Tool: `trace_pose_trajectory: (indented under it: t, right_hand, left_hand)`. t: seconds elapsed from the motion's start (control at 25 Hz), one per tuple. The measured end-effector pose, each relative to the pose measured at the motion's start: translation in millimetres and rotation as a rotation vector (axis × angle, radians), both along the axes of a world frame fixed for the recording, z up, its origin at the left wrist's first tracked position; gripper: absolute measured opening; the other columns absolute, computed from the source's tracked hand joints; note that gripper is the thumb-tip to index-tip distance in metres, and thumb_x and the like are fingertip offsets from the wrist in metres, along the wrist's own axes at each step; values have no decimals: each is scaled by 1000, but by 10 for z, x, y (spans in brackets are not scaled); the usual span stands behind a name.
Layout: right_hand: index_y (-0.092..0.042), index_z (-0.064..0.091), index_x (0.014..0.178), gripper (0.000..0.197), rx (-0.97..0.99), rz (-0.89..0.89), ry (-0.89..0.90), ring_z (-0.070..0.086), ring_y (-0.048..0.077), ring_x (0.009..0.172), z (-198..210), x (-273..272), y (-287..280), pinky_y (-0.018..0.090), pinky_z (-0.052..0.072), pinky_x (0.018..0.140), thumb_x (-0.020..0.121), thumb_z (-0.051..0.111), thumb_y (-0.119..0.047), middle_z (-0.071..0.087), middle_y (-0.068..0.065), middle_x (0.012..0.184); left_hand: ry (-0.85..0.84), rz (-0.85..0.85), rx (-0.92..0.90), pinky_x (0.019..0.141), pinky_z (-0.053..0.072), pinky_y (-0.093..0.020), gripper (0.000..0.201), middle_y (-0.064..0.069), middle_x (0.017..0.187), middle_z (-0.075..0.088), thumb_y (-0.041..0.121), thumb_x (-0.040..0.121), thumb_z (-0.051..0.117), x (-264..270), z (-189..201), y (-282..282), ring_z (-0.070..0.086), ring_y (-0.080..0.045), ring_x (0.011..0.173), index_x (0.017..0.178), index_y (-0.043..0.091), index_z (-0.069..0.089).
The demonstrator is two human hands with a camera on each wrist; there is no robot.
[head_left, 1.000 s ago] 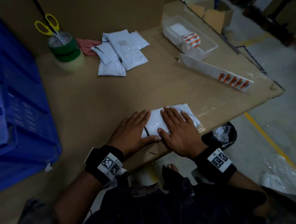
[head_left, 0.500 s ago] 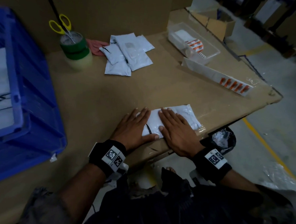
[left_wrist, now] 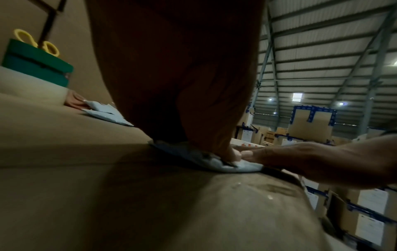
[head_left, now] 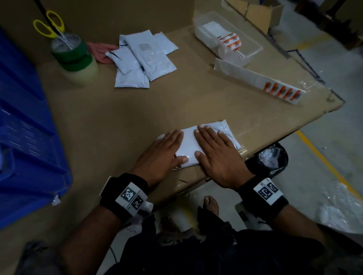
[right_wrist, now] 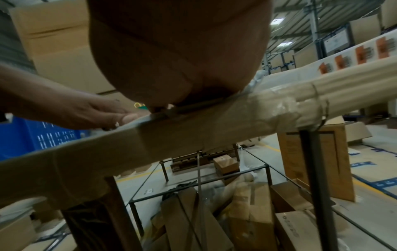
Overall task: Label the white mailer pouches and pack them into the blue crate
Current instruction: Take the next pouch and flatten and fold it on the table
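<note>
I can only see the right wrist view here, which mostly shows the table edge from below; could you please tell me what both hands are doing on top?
Observer: Both the left hand and the right hand lie flat, fingers straight, pressing one white mailer pouch near the table's front edge.
Operator: Thank you. Are more pouches waiting?
Observer: Yes, a loose pile of pouches lies farther back on the cardboard-covered table.
Operator: And where is the crate, please?
Observer: The blue crate sits on the table on the person's left.
</note>
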State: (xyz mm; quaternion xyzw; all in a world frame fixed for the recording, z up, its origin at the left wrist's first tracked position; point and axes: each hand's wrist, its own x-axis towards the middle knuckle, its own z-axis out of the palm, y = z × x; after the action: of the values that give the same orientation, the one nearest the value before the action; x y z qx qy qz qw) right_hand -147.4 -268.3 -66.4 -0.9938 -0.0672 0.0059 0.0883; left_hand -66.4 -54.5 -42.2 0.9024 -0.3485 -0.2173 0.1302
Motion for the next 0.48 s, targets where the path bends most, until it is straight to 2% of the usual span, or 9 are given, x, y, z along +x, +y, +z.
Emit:
trace_pose_trajectory:
  t: [0.16,0.24,0.28,0.36,0.44,0.48]
  right_hand:
    - [-11,17,164,68,40,-8,8,8,23,159,141,39,88,42,8,129,102,16,-39,13,10,171]
    - [-7,23,162,67,96,48,-32,16,28,158,211,100,259,44,16,127,98,24,-30,20,13,170]
    - [-7,29,160,63,121,82,-48,21,29,156,204,131,350,45,21,126,101,27,-28,26,13,168]
    - [-8,38,158,57,159,120,-32,28,29,154,112,160,471,47,28,123,107,27,-32,34,11,165]
    - [-13,36,159,57,127,122,-24,25,24,156,1,133,479,44,27,124,108,26,-36,32,7,167]
    - [-15,33,161,58,97,128,-23,21,22,157,-30,123,451,42,24,125,109,25,-38,28,5,168]
  left_hand:
    - [25,98,50,124,-2,-31,95,-1,170,-9,69,96,36,-26,39,202,-6,-13,156,162,16,-8]
    - [24,110,60,121,-6,-28,96,-1,170,-11,74,94,27,-32,78,291,-8,-13,155,161,16,-9]
    - [21,102,69,121,-7,-27,95,0,170,-11,76,93,18,-29,95,316,-9,-12,155,161,17,-9]
    - [20,83,77,122,-7,-27,82,1,170,-10,68,99,12,-39,100,344,-9,-11,155,161,18,-8]
    - [-8,87,92,123,-5,-30,70,2,170,-10,53,106,21,-39,68,348,-8,-12,156,161,19,-7]
    - [-19,81,113,123,-5,-31,69,3,170,-10,51,107,24,-23,55,348,-8,-12,156,161,20,-8]
